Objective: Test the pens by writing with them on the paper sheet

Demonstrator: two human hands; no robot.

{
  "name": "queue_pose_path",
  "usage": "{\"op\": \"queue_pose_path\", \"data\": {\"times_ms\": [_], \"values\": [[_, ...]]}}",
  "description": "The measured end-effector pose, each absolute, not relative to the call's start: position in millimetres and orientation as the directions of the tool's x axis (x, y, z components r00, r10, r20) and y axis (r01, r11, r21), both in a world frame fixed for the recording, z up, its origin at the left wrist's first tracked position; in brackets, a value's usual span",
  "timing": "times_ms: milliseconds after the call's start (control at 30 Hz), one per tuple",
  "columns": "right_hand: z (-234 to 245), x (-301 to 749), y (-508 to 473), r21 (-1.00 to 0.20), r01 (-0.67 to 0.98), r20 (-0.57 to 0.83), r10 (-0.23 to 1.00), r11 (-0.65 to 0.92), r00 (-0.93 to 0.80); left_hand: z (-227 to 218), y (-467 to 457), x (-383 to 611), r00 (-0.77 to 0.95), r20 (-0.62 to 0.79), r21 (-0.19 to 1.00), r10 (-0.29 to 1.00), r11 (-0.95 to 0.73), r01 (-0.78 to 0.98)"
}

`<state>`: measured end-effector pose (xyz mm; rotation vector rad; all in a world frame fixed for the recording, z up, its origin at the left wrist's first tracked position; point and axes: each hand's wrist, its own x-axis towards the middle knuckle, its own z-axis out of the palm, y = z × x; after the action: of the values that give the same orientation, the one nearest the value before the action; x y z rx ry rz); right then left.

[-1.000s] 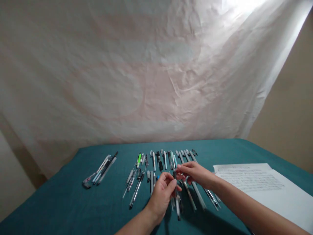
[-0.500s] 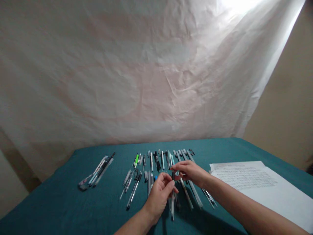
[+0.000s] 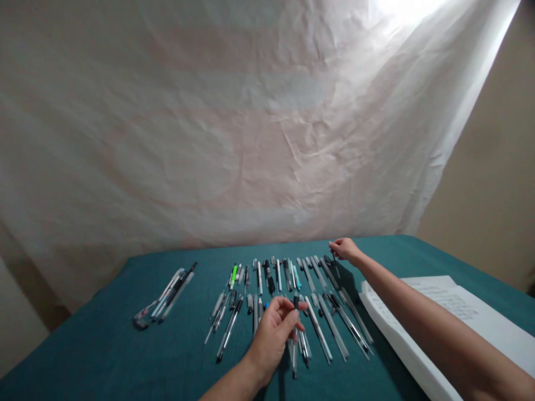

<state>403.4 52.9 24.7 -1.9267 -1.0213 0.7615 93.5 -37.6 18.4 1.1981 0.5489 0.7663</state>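
Note:
My left hand (image 3: 279,326) is closed on a clear-barrelled pen (image 3: 295,356) with a dark upper part, held upright above the front row of pens. At the far right end of the back row, my right hand (image 3: 345,249) pinches a thin dark stick-like piece (image 3: 335,263), perhaps a refill; its kind is too small to make out. Beneath and beside the left hand lie several pens and loose parts, among them a white pen (image 3: 318,329) and a clear pen with dark ends (image 3: 229,330). A bright green pen (image 3: 233,275) is in the back row.
On the left of the teal cloth (image 3: 96,345) rests a bundle of pens (image 3: 173,295). Handwritten paper sheets (image 3: 497,323) lie at the right under my right forearm, their near-left edge raised. A pale sheet (image 3: 267,139) hangs behind the table.
My right hand has moved away from the left hand, to the far right end of the back row, with a thin dark piece in its fingers. The left hand stays nearly in place with the pen.

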Motion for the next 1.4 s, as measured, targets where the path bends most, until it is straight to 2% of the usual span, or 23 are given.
{"op": "queue_pose_path", "data": {"times_ms": [200,333,467,600,733,867,933,1000,1233,1400], "values": [[-3,422,62,-0.691,0.516,-0.218,0.827,-0.506,0.519,18,-33,93,0.622,0.021,0.956,0.783,0.165,-0.241],[-11,419,63,-0.621,0.577,-0.246,0.831,-0.530,0.499,19,-34,93,0.619,0.032,0.956,0.785,0.156,-0.248],[-8,415,56,-0.601,0.612,-0.240,0.847,-0.514,0.475,19,-34,92,0.614,0.042,0.953,0.788,0.153,-0.261],[9,407,46,-0.639,0.628,-0.172,0.878,-0.444,0.446,18,-32,92,0.590,0.029,0.946,0.807,0.169,-0.278],[27,368,31,-0.733,0.619,-0.069,0.936,-0.282,0.345,18,-28,91,0.494,0.020,0.938,0.869,0.155,-0.310],[33,300,-4,-0.823,0.555,-0.070,0.991,-0.120,0.110,18,-23,89,0.341,0.018,0.930,0.940,0.110,-0.351],[33,269,-24,-0.907,0.420,-0.086,0.989,-0.028,-0.119,17,-21,88,0.291,0.009,0.926,0.957,0.102,-0.365],[32,245,-38,-0.930,0.367,-0.103,0.972,-0.019,-0.210,15,-21,89,0.270,0.008,0.918,0.963,0.100,-0.384],[35,215,-50,-0.957,0.289,-0.039,0.980,0.019,-0.195,14,-25,90,0.275,0.003,0.888,0.961,0.124,-0.442],[39,248,-34,-0.921,0.387,0.000,0.991,0.051,-0.131,13,-24,88,0.279,-0.001,0.919,0.960,0.111,-0.379]]}}
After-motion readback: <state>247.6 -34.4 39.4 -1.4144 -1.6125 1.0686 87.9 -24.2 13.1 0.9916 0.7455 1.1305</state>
